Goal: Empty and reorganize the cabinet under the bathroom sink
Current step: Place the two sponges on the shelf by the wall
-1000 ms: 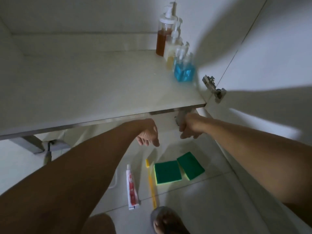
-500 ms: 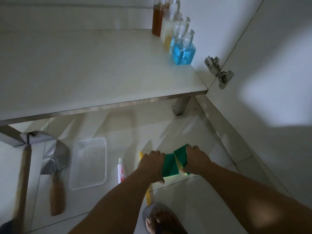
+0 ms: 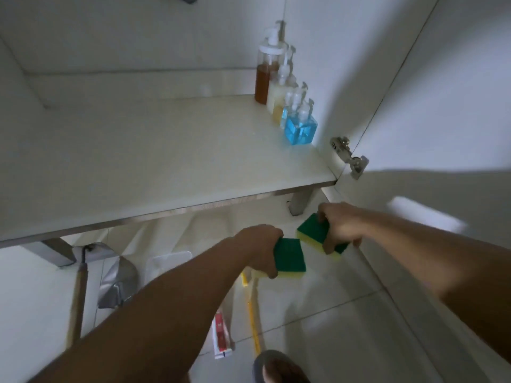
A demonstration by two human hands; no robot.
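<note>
My left hand (image 3: 261,246) grips a green-and-yellow sponge (image 3: 290,258), held above the floor in front of the cabinet. My right hand (image 3: 338,226) grips a second green-and-yellow sponge (image 3: 313,230), just to the right and slightly higher. Both sponges hang below the front edge of the white cabinet shelf (image 3: 166,167). Several pump bottles stand in a row at the shelf's right rear: an amber one (image 3: 264,78), pale ones, and a blue one (image 3: 300,129) nearest the front.
On the tiled floor lie a toothpaste tube (image 3: 221,337), a yellow toothbrush (image 3: 253,313), a clear plastic tray (image 3: 166,262) and a metal trowel (image 3: 117,283) beside a wooden handle (image 3: 77,299). The open cabinet door (image 3: 442,92) with its hinge (image 3: 348,157) stands at the right. A foot (image 3: 279,369) shows at the bottom.
Both hands went down to the sponges on the floor, closed on one each, and have now lifted them up toward the shelf edge. The view has tilted back up.
</note>
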